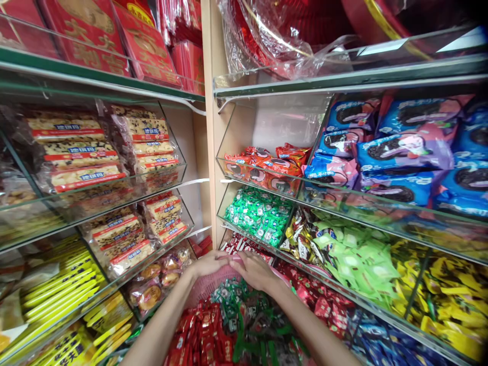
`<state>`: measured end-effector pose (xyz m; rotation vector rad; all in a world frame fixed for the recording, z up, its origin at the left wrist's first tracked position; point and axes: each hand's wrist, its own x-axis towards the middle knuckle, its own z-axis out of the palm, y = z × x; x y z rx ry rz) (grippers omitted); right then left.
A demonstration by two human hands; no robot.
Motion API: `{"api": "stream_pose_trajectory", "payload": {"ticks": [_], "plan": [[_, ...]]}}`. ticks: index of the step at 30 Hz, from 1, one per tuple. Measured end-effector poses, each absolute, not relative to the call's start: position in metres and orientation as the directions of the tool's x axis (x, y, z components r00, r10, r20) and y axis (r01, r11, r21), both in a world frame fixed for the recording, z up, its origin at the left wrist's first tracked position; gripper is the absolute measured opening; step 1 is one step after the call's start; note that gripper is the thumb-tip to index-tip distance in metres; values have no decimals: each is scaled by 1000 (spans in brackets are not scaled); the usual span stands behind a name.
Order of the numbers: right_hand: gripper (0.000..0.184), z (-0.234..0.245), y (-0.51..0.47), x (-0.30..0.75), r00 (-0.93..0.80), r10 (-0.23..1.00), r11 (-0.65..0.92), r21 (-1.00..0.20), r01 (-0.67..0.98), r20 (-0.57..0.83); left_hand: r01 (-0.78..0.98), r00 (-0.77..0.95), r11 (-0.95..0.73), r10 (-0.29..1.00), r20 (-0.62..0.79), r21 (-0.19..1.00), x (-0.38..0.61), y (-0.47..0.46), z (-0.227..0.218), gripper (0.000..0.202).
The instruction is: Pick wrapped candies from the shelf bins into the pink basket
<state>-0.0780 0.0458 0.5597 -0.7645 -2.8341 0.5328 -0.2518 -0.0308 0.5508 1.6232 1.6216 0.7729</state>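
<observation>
My left hand [212, 262] and my right hand [252, 268] meet at the far rim of a pink plastic basket [208, 284]. The fingers of both are closed over that rim, and their tips are partly hidden. Inside the basket, nearest my forearms, lie red wrapped sweets [206, 325]. Small green wrapped sweets [229, 297] fill its far part, and darker green packets [263, 325] spread under my right forearm. The near side of the basket is out of view.
Glass-fronted shelves meet at a wooden post [210, 127]. To the left are wrapped biscuit bars [82, 152] and yellow packets [63, 279]. To the right sit blue cookie packs [407, 147], red cookie packs [270, 165], green candies [261, 216] and light-green packets [354, 254]. Red envelopes [84, 35] stand above.
</observation>
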Motion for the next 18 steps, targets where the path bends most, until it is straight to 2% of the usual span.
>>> {"api": "stream_pose_trajectory", "payload": {"ticks": [9,18], "plan": [[60,564,43,-66,-839,544,761,-431,485,15,572,70,15,995,-67,820,-245,-26,544,42],[59,581,41,-67,-846,534,764,-429,482,1,570,53,11,997,-49,821,-247,-26,545,42]]}}
